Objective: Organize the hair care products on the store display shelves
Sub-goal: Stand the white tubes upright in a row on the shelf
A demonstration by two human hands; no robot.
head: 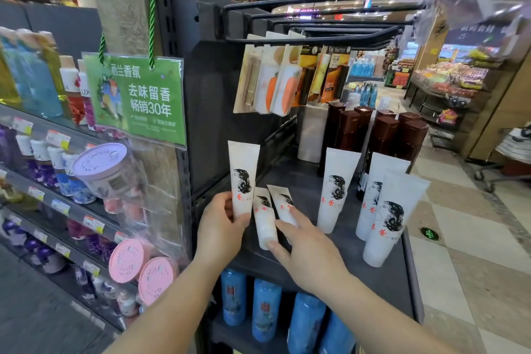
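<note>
at the lower centre of the frame, the left hand grips a white tube upright at the left edge of the dark shelf. the right hand pinches two smaller tubes just beside it. three more upright tubes stand right of centre, dark brown bottles behind them.

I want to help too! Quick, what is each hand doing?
Left hand: holding one tall white tube upright.
Right hand: holding two smaller white tubes, fingers pinching them.
</note>
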